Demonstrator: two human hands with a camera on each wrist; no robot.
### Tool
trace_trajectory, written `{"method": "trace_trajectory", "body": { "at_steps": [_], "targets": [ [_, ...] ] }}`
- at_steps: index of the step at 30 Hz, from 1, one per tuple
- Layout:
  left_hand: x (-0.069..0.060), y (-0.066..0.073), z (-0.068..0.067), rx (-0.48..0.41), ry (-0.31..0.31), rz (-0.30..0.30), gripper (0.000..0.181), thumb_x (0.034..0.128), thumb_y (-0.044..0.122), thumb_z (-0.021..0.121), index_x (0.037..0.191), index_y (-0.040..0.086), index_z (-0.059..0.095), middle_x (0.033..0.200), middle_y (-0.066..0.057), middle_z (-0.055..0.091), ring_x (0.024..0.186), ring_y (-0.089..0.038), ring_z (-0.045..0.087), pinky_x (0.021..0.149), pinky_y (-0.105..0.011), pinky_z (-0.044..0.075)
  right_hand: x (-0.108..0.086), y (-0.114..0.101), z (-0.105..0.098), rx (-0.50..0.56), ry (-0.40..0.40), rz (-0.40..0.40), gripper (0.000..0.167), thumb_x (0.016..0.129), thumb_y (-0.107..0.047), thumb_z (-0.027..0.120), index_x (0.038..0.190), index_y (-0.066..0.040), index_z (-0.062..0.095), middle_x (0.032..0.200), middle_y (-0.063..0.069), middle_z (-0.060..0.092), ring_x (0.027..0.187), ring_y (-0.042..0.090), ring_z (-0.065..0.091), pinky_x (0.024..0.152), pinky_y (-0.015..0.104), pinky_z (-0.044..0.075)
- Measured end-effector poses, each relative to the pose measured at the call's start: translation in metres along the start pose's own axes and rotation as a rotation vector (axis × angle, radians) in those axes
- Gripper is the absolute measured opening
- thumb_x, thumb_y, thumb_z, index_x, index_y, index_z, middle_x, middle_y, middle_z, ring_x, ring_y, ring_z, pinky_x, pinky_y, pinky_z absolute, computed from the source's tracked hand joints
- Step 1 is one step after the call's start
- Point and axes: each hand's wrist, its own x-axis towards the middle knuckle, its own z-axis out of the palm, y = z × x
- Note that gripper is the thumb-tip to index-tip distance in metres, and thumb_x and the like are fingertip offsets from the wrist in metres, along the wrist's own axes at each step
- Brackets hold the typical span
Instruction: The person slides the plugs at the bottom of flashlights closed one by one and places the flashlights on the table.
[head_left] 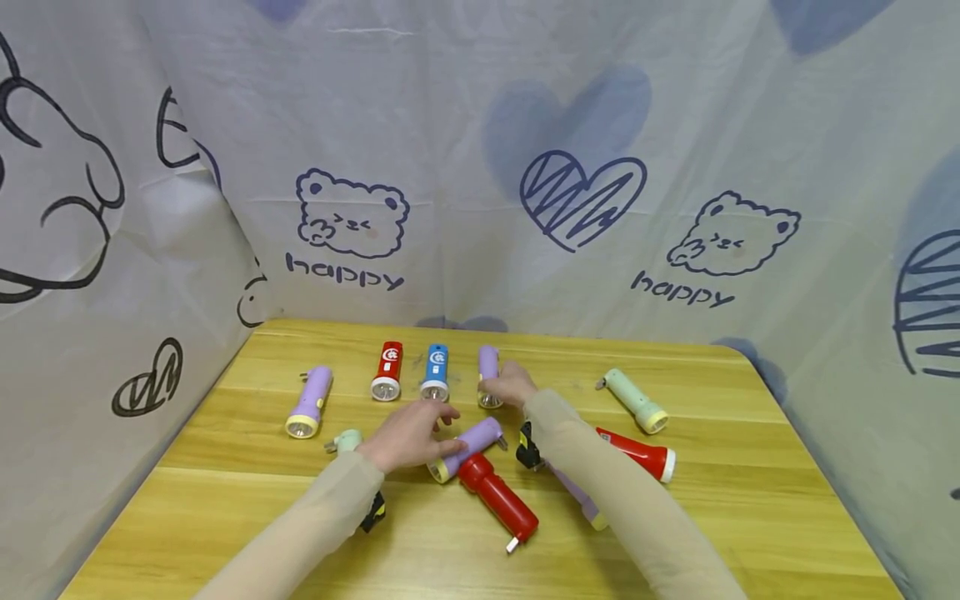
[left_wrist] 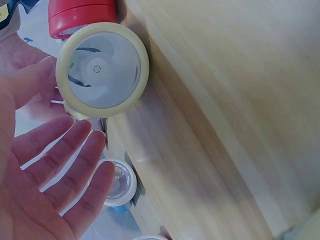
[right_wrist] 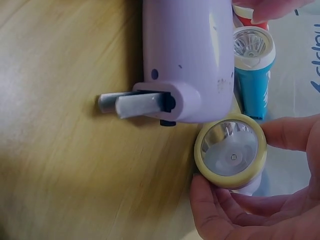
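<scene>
Lilac cylindrical plastic flashlight (head_left: 478, 436) lies diagonally, just right of your nearer, wide-spread left grip (head_left: 408, 433) | your right grip (head_left: 512, 385) pinches another lilac, cream-rimmed flashlight (head_left: 488, 363), lens toward you

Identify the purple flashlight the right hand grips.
The rear purple flashlight beside the blue flashlight; the right hand grips its head, and no other purple one.

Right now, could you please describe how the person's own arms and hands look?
The left sleeve and the right sleeve are long, plain and pale beige, reaching about the wrists. The left hand and the right hand are bare, with no gloves or rings visible. By each wrist shows a small black device with a yellow patch.
</scene>
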Motion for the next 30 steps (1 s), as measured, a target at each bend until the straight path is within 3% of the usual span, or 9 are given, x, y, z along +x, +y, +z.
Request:
{"method": "trace_trajectory", "body": {
  "at_steps": [13,15,17,20,22,30],
  "targets": [
    [0.001,-0.001,0.0,-0.012,0.008,-0.008,0.05,0.0893,0.037,0.076,0.125,0.003,0.068,0.114,-0.012,0.074,0.099,-0.024,0.07,0.083,-0.04,0.06,0.0,0.003,-0.003,-0.054,0.003,-0.017,0.038,0.086,-0.025,0.069,0.108,0.005,0.06,0.095,0.012,0.06,0.083,0.023,0.053,0.069,0.028,0.045],
    [0.003,0.001,-0.002,-0.013,0.014,-0.012,0.049,0.0902,0.036,0.075,0.125,0.003,0.068,0.113,-0.012,0.074,0.099,-0.023,0.07,0.083,-0.039,0.06,-0.001,0.003,-0.006,-0.062,-0.016,-0.012,0.044,0.09,-0.029,0.065,0.113,0.007,0.06,0.102,0.017,0.063,0.088,0.027,0.057,0.075,0.034,0.05],
    [0.005,0.003,-0.004,-0.017,0.03,-0.008,0.047,0.0913,0.035,0.074,0.125,0.003,0.068,0.113,-0.011,0.074,0.099,-0.023,0.069,0.083,-0.038,0.06,-0.003,0.004,-0.011,-0.072,-0.025,-0.015,0.054,0.095,-0.035,0.059,0.124,0.011,0.057,0.118,0.025,0.065,0.104,0.034,0.062,0.09,0.041,0.054],
    [0.01,0.009,-0.007,-0.018,0.06,0.01,0.043,0.0939,0.034,0.071,0.124,0.003,0.068,0.113,-0.012,0.073,0.1,-0.023,0.069,0.085,-0.038,0.059,-0.008,0.005,-0.02,-0.06,-0.032,-0.032,0.067,0.099,-0.039,0.052,0.14,0.014,0.046,0.142,0.032,0.054,0.131,0.044,0.053,0.112,0.05,0.045],
    [0.013,0.013,-0.01,-0.024,0.068,0.017,0.042,0.0954,0.034,0.069,0.125,0.004,0.067,0.116,-0.012,0.073,0.102,-0.023,0.069,0.088,-0.039,0.059,-0.011,0.006,-0.027,-0.053,-0.017,-0.058,0.071,0.101,-0.041,0.05,0.147,0.012,0.039,0.15,0.031,0.046,0.14,0.045,0.045,0.118,0.053,0.038],
    [0.022,0.031,-0.017,-0.027,0.057,0.026,0.041,0.099,0.034,0.064,0.128,0.006,0.066,0.126,-0.011,0.07,0.111,-0.026,0.068,0.095,-0.043,0.057,-0.016,0.029,-0.065,-0.095,0.06,-0.175,0.066,0.104,-0.036,0.047,0.152,0.007,0.034,0.144,0.029,0.052,0.132,0.042,0.053,0.11,0.053,0.046]
  ]
}}
